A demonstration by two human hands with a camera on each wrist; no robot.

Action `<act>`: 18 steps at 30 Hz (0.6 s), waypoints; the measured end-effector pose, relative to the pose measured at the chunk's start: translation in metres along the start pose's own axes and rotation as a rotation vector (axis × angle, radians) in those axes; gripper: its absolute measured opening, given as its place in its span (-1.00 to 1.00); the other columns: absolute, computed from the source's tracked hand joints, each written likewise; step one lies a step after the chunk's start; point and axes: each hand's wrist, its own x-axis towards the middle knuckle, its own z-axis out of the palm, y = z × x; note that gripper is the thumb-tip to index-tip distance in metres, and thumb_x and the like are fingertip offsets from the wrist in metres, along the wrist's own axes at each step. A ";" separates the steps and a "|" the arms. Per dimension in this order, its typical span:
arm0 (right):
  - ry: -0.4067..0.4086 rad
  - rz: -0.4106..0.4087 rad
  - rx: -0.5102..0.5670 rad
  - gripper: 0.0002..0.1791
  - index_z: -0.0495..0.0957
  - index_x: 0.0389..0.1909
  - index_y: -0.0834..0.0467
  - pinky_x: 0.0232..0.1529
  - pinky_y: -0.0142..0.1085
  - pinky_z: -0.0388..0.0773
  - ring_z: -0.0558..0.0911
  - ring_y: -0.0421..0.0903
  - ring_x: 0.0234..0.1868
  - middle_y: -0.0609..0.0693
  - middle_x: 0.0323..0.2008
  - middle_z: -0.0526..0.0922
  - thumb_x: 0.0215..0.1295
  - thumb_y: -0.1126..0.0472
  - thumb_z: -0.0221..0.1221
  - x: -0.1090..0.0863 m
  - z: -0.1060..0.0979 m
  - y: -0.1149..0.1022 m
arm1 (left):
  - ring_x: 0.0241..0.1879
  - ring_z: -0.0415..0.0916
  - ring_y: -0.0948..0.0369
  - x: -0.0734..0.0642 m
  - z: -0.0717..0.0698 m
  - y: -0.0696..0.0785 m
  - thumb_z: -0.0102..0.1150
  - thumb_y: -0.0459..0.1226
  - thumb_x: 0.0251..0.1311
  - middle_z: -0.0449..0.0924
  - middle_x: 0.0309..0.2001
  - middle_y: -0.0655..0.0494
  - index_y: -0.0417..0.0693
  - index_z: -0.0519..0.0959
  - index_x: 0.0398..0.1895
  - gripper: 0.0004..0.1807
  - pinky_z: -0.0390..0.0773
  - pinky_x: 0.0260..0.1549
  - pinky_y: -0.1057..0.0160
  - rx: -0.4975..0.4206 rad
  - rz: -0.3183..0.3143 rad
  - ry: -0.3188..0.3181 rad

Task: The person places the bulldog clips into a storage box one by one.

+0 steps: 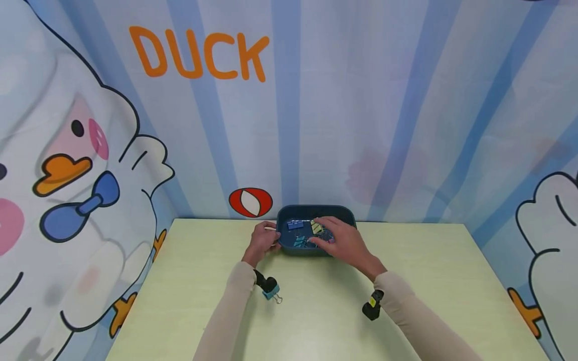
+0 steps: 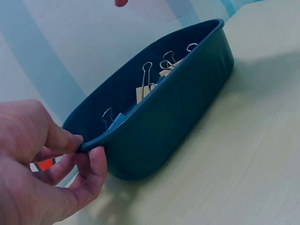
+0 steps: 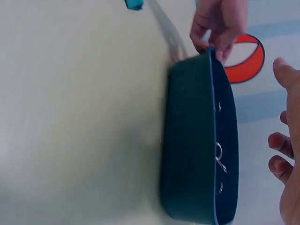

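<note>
My left hand (image 1: 263,239) pinches the left end of a dark teal plastic bin (image 2: 173,103), thumb and fingers at its rim. Inside the bin lie several binder clips: a blue clip (image 1: 295,225), a yellow clip (image 1: 317,228) and teal clips (image 1: 300,242). In the left wrist view their silver wire handles (image 2: 147,77) stand up near the rim. Over the right part of the bin hovers my right hand (image 1: 346,244), thumb and fingers spread apart. The right wrist view has that hand's fingers (image 3: 281,143) loosely bent, with nothing between them.
The bin stands at the back edge of a pale yellow table (image 1: 325,311), against a blue-striped cloth backdrop (image 1: 334,125) with cartoon ducks. Each wrist wears a black strap; a teal binder clip (image 1: 271,292) is attached to the left wrist's strap.
</note>
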 end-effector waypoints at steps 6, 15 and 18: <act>-0.126 -0.075 0.073 -0.36 0.60 0.32 0.01 0.05 -0.04 0.66 0.72 -0.10 -0.02 0.00 0.23 0.64 0.29 -0.17 0.38 -0.010 0.018 -0.023 | -0.41 0.58 0.14 0.000 0.000 -0.001 0.09 -0.43 0.41 0.62 0.05 -0.38 -0.34 0.45 0.26 -0.61 0.73 -0.16 0.07 -0.001 0.013 -0.006; -0.371 -0.115 0.171 -0.31 0.55 0.37 0.02 0.25 -0.06 0.55 0.56 -0.08 0.31 -0.05 0.32 0.58 0.32 -0.24 0.34 -0.025 0.051 -0.049 | -0.44 0.55 0.16 0.000 0.000 0.000 0.08 -0.42 0.40 0.63 0.06 -0.39 -0.35 0.44 0.28 -0.59 0.72 -0.27 0.16 0.011 0.013 -0.006; -0.461 -0.096 0.197 -0.31 0.54 0.39 0.03 0.31 -0.02 0.50 0.51 -0.09 0.37 -0.06 0.36 0.55 0.33 -0.21 0.34 -0.028 0.064 -0.055 | -0.43 0.55 0.16 0.000 0.000 -0.001 0.09 -0.42 0.40 0.63 0.05 -0.37 -0.34 0.45 0.28 -0.59 0.72 -0.27 0.16 0.012 0.010 -0.005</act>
